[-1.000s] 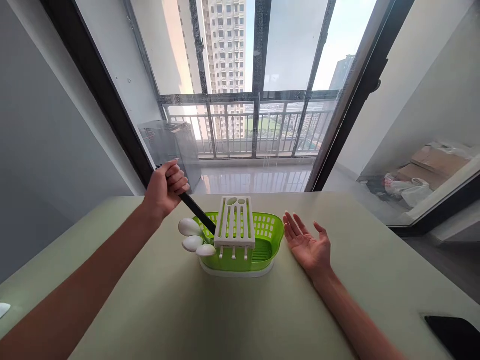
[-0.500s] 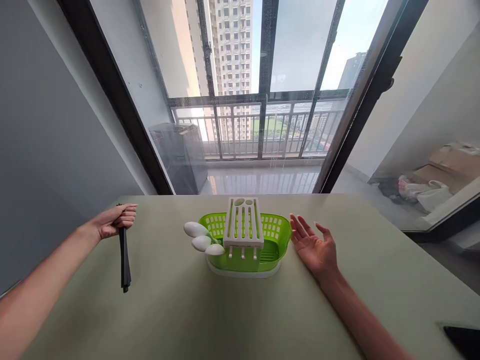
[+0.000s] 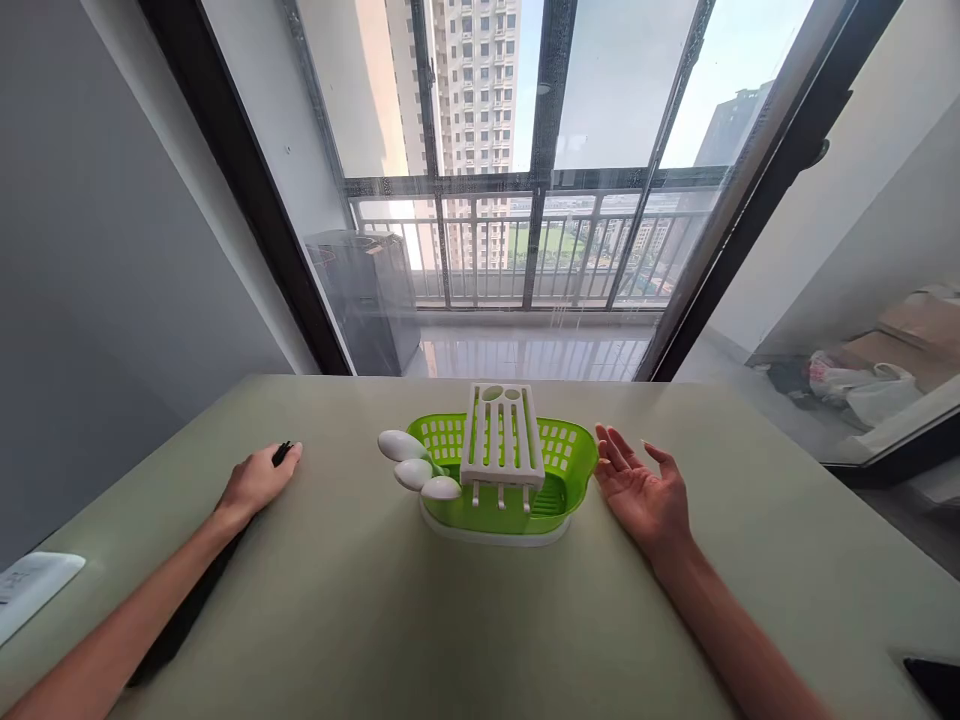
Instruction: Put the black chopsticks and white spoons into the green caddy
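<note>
My left hand [image 3: 259, 480] is closed around a bundle of black chopsticks [image 3: 184, 620] over the left part of the table. Their short ends poke out by the thumb, and the long part runs back beneath my forearm, partly hidden by it. A green slotted basket [image 3: 577, 450] on a white base stands at the middle. Across its top sits a white slatted rack [image 3: 501, 440] with hooks along the front. Several white spoons [image 3: 412, 474] lean out over the basket's left side. My right hand [image 3: 643, 500] lies palm up, fingers spread, with its fingertips close to the basket's right end.
The pale green table [image 3: 480, 630] reaches back to a glass sliding door. At the left edge lies a white flat object [image 3: 37, 590] with markings. A black object [image 3: 934, 685] is cut off at the bottom right. Bags [image 3: 862, 385] lie on the floor behind glass at right.
My left hand has turned over and lowered, so the chopsticks went from hanging downward to lying back under the forearm. The view shifted slightly. My right hand stays by the basket.
</note>
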Motion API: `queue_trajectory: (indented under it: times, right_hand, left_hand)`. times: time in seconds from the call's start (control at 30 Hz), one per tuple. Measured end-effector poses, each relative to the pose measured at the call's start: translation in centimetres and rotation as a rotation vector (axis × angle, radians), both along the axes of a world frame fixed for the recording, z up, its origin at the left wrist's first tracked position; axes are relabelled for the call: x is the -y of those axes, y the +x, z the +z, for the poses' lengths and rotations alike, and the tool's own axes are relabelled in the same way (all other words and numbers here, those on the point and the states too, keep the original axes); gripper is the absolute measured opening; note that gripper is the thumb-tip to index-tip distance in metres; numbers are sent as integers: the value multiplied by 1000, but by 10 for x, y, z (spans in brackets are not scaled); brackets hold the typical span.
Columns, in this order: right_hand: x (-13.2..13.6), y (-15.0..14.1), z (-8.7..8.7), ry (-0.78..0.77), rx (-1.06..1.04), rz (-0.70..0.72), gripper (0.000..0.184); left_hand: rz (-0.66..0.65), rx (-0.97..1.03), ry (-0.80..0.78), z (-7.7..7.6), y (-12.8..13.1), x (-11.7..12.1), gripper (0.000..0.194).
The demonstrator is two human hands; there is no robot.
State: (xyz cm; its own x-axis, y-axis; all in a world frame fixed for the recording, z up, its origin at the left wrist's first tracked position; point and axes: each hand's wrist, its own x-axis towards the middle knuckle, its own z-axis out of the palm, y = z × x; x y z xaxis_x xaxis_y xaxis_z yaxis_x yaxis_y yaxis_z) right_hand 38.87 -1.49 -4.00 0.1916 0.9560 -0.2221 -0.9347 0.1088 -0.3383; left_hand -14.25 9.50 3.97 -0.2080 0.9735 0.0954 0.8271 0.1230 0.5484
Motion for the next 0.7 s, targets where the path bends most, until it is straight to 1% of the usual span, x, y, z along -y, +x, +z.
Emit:
queue_trajectory:
  times: [0.03,0.1,0.2,0.27,0.37,0.43,0.5,0.57,0.63,0.7]
  right_hand:
    - [0,0,0,-4,-1,-1,44]
    - [0,0,0,-19,-1,-3,44]
    - [-1,1,-1,-34,8,-4,42]
    - [-1,1,-2,-29,20,-2,42]
    - [-2,0,-1,-29,17,2,41]
    - [-2,0,0,-40,0,-2,41]
    - [-2,0,0,-46,-13,-2,41]
    - [-2,0,-1,-41,-14,3,41]
    - [-3,1,-2,-34,-8,6,41]
    - [-3,0,-2,-27,5,9,40]
  left_hand:
    - [39,-108,7,-4,2,5,37]
    - [85,-248,-36,-10,6,15,37]
    - [88,-353,-47,-18,11,29,41]
    - [57,-361,8,-23,12,38,42]
    - [2,-364,147,-29,12,48,42]
    - [0,-407,201,-33,11,52,45]
    - [18,-451,216,-36,9,55,46]
    - [42,-446,210,-38,7,56,44]
    - [64,-391,191,-38,7,57,44]
    - [92,-318,188,-34,10,58,47]
